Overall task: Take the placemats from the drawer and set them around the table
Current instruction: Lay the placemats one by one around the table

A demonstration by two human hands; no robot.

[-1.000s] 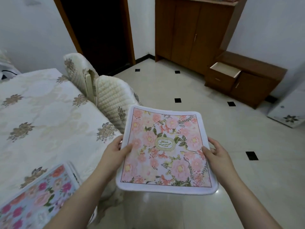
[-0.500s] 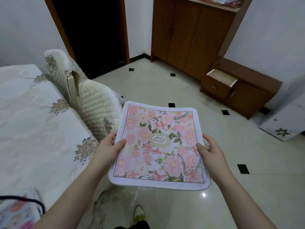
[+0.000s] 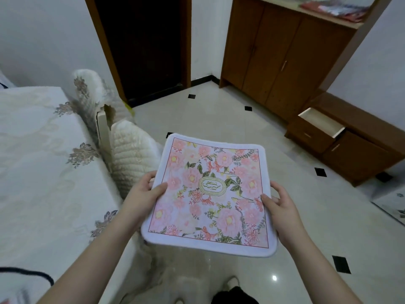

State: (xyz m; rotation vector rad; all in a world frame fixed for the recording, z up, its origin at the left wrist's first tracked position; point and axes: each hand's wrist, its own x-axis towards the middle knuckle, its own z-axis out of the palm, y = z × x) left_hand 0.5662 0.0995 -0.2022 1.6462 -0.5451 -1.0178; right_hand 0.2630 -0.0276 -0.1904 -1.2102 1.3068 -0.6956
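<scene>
Hands, left (image 3: 143, 191) and right (image 3: 279, 208), pinch a placemat (image 3: 211, 194) by its side edges, flat over the floor beside the table (image 3: 43, 172), mid-carry; next, I judge, it needs laying at a free seat.

Quilted chairs (image 3: 131, 148), wooden cupboard (image 3: 282, 51)

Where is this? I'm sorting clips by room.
Probably a home dining room: a table under a floral cloth, padded chairs pushed against it, and a wooden cabinet with an open drawer.
</scene>
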